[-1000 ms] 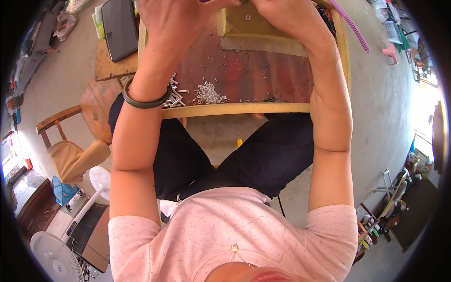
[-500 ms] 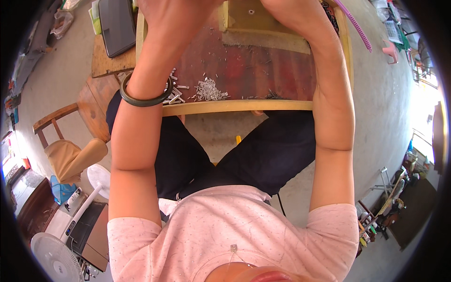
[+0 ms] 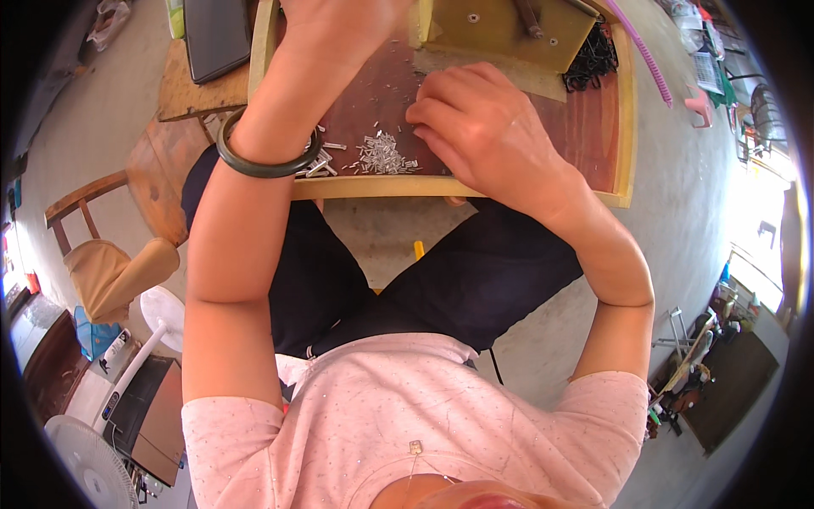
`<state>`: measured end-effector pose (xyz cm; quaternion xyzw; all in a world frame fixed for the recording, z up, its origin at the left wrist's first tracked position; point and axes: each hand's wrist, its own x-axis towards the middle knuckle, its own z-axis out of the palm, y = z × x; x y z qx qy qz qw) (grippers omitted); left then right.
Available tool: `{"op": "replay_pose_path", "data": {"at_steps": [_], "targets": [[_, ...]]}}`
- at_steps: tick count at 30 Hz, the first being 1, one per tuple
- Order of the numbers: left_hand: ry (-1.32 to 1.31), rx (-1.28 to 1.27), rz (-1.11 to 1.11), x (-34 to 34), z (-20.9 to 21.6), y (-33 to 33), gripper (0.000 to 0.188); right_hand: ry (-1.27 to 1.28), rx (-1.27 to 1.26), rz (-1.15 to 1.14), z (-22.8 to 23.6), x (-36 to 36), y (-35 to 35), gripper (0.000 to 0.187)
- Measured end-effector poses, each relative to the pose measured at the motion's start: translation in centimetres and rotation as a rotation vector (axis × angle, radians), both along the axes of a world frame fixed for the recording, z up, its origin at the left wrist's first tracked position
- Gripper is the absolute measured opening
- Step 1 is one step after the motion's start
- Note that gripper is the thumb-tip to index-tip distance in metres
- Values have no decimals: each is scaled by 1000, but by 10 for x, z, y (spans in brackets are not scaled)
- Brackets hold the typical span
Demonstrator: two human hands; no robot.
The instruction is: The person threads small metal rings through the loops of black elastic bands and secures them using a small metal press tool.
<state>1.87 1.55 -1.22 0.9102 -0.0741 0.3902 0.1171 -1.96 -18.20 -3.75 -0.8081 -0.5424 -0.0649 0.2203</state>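
My left hand [image 3: 348,19] is at the top edge of the picture, above the left part of a wooden-rimmed, red-bottomed tray [image 3: 475,188]. Its fingers are cut off, so what it holds does not show. My right hand [image 3: 485,127] hovers over the tray's middle, fingers curled in and thumb near the fingertips; anything between them is hidden. Just left of it lies a pile of small silver metal pieces [image 3: 383,155]. Longer silver metal pieces [image 3: 322,161] lie by my left wrist, partly covered by it.
A yellowish block [image 3: 500,36] with screws and a dark rod stands at the tray's far side. Black small parts [image 3: 593,59] are heaped beside it. A dark flat device [image 3: 217,38] rests on a wooden surface at left. A purple strip [image 3: 644,55] hangs past the right rim.
My right hand has come back from the far block toward the silver pile, baring the block's right side and the black parts. My left hand stays near the top edge.
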Motion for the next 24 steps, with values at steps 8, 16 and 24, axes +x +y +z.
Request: {"op": "replay_pose_path", "data": {"at_steps": [8,16,24], "targets": [[-33,1,11,2,-1,0,65,-292,-100,173,1,-2,19,6],[-19,-22,35,6,0,-5,75,-389,-169,361,3,13,17,8],[68,-103,49,2,5,-6,57,-48,437,-25,38,60,14,9]]}}
